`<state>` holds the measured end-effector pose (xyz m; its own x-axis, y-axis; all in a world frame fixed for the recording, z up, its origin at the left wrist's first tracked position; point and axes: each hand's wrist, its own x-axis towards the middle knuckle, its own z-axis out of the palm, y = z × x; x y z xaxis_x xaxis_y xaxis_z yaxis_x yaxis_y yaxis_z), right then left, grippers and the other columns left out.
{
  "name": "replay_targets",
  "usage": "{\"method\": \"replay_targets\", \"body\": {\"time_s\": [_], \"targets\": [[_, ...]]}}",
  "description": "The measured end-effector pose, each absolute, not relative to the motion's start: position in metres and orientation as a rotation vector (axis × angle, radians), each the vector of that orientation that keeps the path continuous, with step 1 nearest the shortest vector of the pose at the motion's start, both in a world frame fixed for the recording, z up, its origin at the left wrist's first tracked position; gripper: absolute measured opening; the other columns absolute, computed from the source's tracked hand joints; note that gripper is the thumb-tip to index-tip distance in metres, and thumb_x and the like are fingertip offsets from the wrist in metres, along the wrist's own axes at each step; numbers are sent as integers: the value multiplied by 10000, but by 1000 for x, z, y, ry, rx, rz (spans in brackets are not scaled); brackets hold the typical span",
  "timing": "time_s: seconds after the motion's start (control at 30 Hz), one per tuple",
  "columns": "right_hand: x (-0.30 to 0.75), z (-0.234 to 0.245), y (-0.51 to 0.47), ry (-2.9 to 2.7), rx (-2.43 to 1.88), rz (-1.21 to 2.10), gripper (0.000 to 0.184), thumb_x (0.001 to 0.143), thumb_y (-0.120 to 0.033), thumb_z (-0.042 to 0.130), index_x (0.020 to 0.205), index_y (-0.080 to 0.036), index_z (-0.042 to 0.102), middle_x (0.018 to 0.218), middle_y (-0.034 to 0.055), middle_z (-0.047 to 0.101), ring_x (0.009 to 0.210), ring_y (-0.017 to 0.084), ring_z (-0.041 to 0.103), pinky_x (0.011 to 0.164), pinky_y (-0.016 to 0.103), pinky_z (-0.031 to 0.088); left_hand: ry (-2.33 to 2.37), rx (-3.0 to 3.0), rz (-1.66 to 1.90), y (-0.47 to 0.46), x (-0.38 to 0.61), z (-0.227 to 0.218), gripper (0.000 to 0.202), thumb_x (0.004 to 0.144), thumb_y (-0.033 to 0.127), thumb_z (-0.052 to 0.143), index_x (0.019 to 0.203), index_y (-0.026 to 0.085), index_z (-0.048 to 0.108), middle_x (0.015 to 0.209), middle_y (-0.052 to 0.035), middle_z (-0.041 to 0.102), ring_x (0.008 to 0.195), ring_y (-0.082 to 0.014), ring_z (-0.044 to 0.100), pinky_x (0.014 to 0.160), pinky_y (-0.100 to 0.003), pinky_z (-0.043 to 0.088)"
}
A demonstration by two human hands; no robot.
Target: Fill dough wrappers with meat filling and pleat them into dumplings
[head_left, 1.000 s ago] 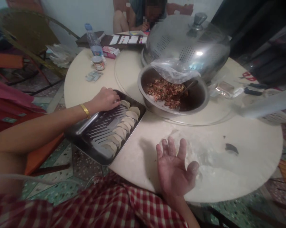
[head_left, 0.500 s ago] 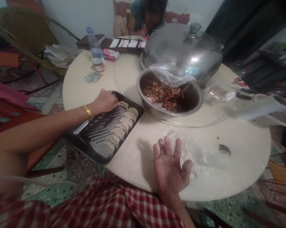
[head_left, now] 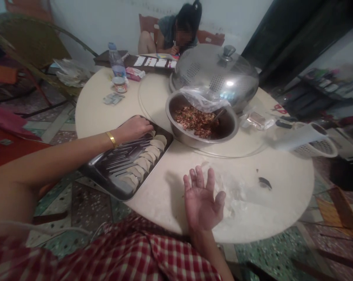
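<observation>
My left hand (head_left: 135,128), with a gold bracelet at the wrist, reaches over the dark metal tray (head_left: 109,164). Its curled fingers close on a dumpling at the far end of a row; the hand mostly hides that dumpling. The other dumplings (head_left: 148,156) lie overlapping along the tray's right side. Palm up and fingers spread, my right hand (head_left: 202,205) is empty above the table's near edge, with whitish powder on its fingertips. Beyond it stands a metal bowl (head_left: 204,142) of chopped filling (head_left: 194,119), a utensil handle leaning inside.
A large domed steel lid (head_left: 205,64) stands behind the bowl. Bottle (head_left: 117,62), jar (head_left: 120,84) and small packets (head_left: 113,98) sit at the back left. A white basket (head_left: 317,146) and a dark scrap (head_left: 264,182) lie right. A person (head_left: 167,35) sits across the table.
My left hand has moved slightly right, its fingers now covering most of the end dumpling. The right hand stays open, palm up. The whole view has shifted a little.
</observation>
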<state>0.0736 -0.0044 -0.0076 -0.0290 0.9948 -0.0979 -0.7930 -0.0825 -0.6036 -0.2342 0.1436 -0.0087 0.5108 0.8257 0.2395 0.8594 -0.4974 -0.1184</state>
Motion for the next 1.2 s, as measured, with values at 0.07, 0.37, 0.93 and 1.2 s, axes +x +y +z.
{"method": "replay_targets", "body": {"time_s": [0.07, 0.37, 0.93, 1.2], "targets": [[74, -8, -5, -455, -596, 1565, 474, 876, -675, 420, 1140, -391, 693, 1155, -1, 747, 1084, 202, 641, 1031, 484, 416, -1409, -2524, -165, 145, -237, -11, 246, 904, 227, 489, 958, 200, 728, 851, -81, 730, 797, -210, 645, 710, -331, 434], [74, -9, -5, -478, -611, 1568, 482, 878, -682, 392, 1136, -404, 688, 1144, -12, 747, 1080, 203, 635, 992, 469, 441, -1385, -2486, -35, 146, -245, -6, 245, 914, 248, 487, 952, 194, 723, 808, -85, 723, 761, -215, 657, 686, -325, 436], [75, -9, -5, -474, -617, 1571, 474, 871, -683, 415, 1139, -404, 689, 1151, 4, 743, 1080, 215, 636, 1009, 498, 425, -1480, -2468, -78, 149, -239, -12, 289, 929, 270, 443, 966, 192, 718, 850, -90, 739, 771, -198, 670, 704, -305, 448], [74, -9, -4, -478, -610, 1573, 463, 871, -675, 419, 1136, -409, 690, 1151, 0, 742, 1081, 215, 632, 1013, 502, 422, -1546, -2520, -100, 149, -239, -15, 332, 942, 284, 408, 1047, 209, 714, 983, -65, 757, 864, -185, 690, 788, -285, 478]]}}
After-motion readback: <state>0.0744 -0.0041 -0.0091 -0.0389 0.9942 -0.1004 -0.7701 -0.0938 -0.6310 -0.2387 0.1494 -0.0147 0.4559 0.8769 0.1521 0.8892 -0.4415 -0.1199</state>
